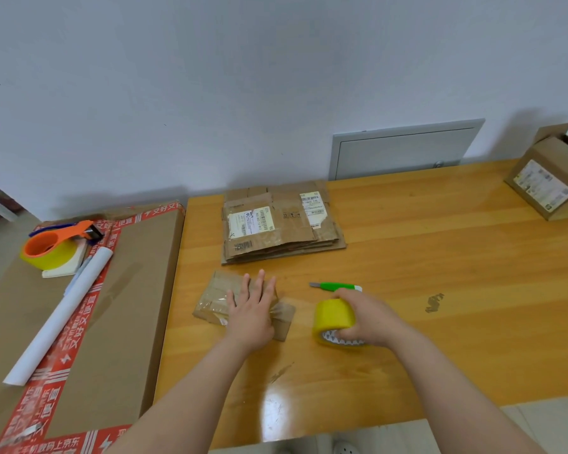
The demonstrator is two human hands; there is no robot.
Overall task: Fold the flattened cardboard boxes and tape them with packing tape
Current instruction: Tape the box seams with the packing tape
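Note:
A small folded cardboard box (215,296) lies on the wooden table (440,257) near its left side. My left hand (251,309) presses flat on top of it with straight fingers. My right hand (364,317) grips a yellow roll of packing tape (333,314) just right of the box, and a clear strip of tape stretches from the roll onto the box's right flap (284,317). A stack of flattened cardboard boxes (282,224) with shipping labels lies farther back.
A green utility knife (336,286) lies behind my right hand. A large carton (138,290) at the left carries a tape dispenser (58,245) and a white paper roll (66,312). An assembled box (551,178) stands at the far right.

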